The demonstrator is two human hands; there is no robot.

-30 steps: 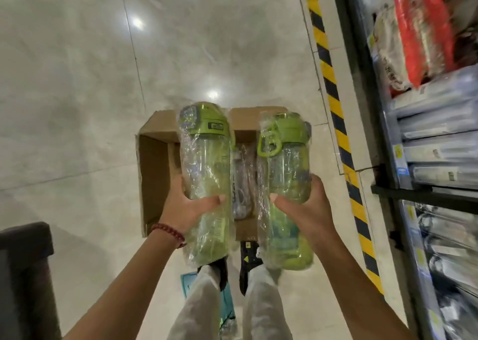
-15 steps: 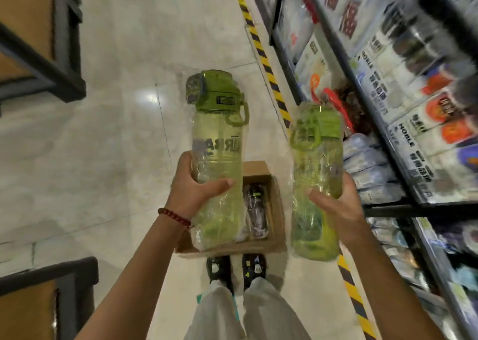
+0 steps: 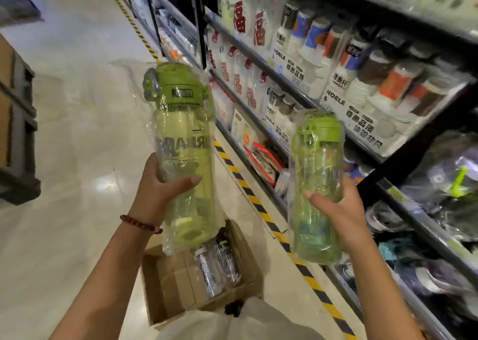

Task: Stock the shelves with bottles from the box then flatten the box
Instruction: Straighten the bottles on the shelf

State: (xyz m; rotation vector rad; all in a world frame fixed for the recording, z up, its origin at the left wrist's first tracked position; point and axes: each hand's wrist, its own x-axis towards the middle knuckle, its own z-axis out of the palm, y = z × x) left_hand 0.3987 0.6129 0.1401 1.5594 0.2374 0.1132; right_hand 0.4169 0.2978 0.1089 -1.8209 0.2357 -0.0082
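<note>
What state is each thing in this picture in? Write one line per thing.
Left bottle: upright, plastic-wrapped, lid closed, held by left hand.
Right bottle: upright, plastic-wrapped, lid closed, held by right hand.
Box: on the floor, open, still holding wrapped bottles.
Shelves: stocked with packaged cups.

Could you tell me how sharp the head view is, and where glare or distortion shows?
Head view: both green bottles fairly sharp, their plastic wrap glinting; shelves motion-blurred toward the right edge; ceiling-light glare on the floor; wide-angle lens tilts the shelf lines.
</note>
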